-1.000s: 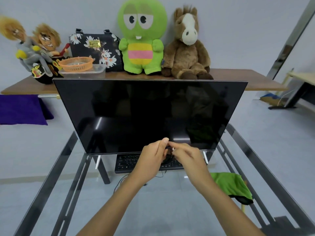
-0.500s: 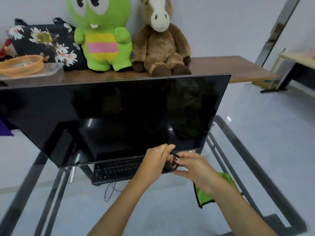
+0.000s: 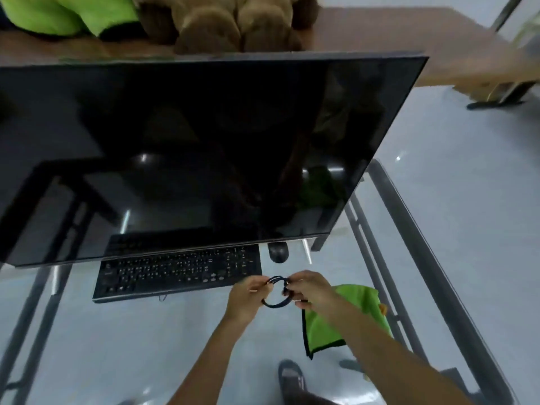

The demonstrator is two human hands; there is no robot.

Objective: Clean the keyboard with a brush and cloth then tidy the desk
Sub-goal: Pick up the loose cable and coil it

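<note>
Both hands — left hand, right hand — have drawn back toward the desk's near edge; the cable now shows as what seems a coiled loop.

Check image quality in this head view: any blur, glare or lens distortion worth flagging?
Head view: motion blur smears the plush toys along the top; the dark monitor mirrors ceiling lights as bright specks; wide-angle bending tilts its edges; the hands and black cable loop are soft but readable.

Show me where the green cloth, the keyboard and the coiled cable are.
green cloth (image 3: 324, 331): head view, lower fold near its black edge.
keyboard (image 3: 175, 270): head view, middle of the key rows.
coiled cable (image 3: 276, 304): head view, bottom of the loop between the hands.
</note>
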